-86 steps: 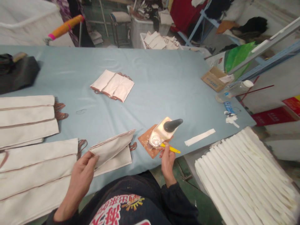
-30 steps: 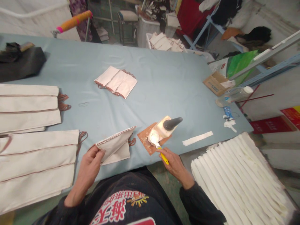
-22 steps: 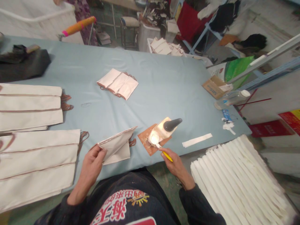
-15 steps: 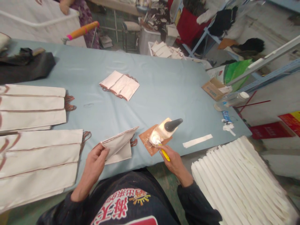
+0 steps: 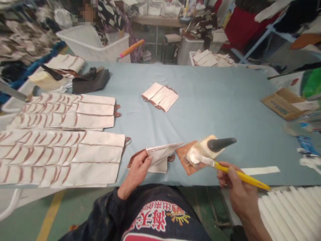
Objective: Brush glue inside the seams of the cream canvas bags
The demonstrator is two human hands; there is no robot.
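Note:
My left hand (image 5: 137, 169) pinches the edge of a folded cream fabric piece (image 5: 164, 154) with brown trim, its upper layer lifted off the table. In my right hand (image 5: 237, 182) is a paintbrush (image 5: 253, 180) with a long yellow handle. White paste coats its bristles, which are at the opening of a cream container (image 5: 206, 147); whether they touch it I cannot tell. This container, with a black horn-shaped part, leans or lies on a brown square board (image 5: 184, 155) stained with paste.
Overlapping rows of cream fabric pieces (image 5: 97, 157) cover the table's left side. A small fabric stack (image 5: 160, 96) lies mid-table, a white strip (image 5: 263, 170) at the right. A cardboard box (image 5: 283, 103) sits far right. White folded material (image 5: 291, 211) stands below. Behind, a person is beside a white bin (image 5: 100, 47).
The view has swung left, so the table's things appear further right. My right hand has moved away from the container, drawing the brush outward. My left hand still holds the fabric.

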